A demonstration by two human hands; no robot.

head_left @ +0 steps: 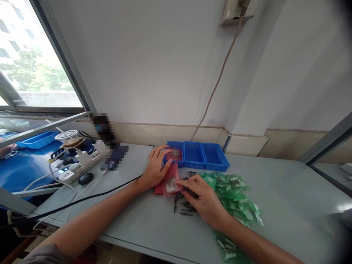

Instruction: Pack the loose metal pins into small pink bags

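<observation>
A pink plastic bag (171, 185) with a pale, small content lies on the grey table. My right hand (205, 200) pinches its lower right edge between thumb and fingertips. My left hand (155, 165) is open, its fingers stretched out toward the left blue bin (180, 165) and its thumb apart, close to the bag's upper end. Inside that bin lies another pink bag (175, 154). Several dark metal pins (187, 213) are scattered beneath and beside my right hand, which partly hides them. Green plastic bags (238, 205) filled with metal parts lie to its right.
Two more blue bins (216, 167) adjoin the left one near the wall. A black cable (110, 193) crosses the table under my left forearm. A black mouse (85, 178) and a power strip (78, 169) sit at the left. Metal frame bars (324, 143) stand on either side.
</observation>
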